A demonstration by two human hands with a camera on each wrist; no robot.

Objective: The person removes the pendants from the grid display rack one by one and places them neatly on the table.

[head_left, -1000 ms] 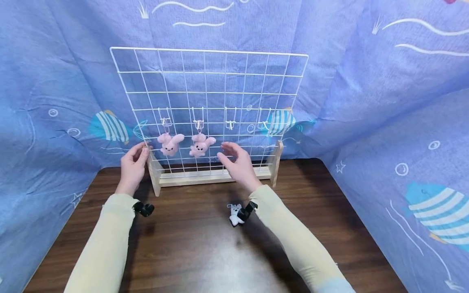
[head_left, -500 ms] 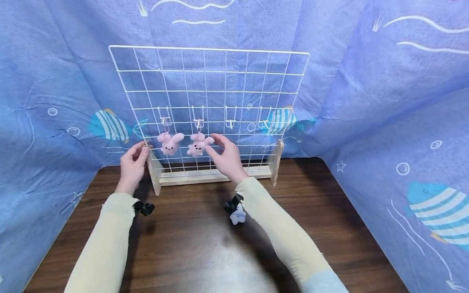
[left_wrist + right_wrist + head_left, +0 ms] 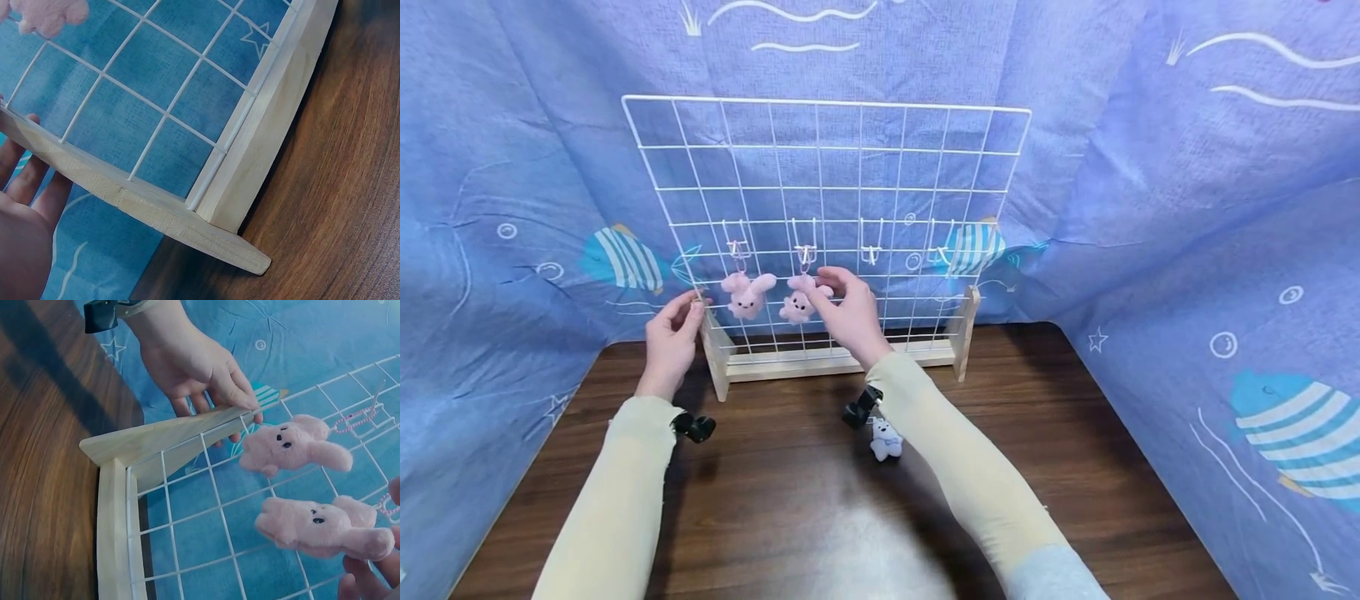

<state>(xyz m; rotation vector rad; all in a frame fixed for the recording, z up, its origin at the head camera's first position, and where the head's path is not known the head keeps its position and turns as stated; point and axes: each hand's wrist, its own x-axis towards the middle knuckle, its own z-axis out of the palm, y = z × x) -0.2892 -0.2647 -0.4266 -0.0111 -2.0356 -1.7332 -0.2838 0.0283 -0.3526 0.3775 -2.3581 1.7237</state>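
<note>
We had our left hand [image 3: 672,342] gripping the wooden side support [image 3: 713,358] of the white wire grid rack [image 3: 822,189], stood near the far edge of the counter [image 3: 775,500]. Right hand [image 3: 850,321] pinched an ear of one hooked pink plush bunny [image 3: 797,309]; second bunny [image 3: 747,298] hung nearer the left edge. White plush animal [image 3: 886,443] lay mid-counter.
</note>
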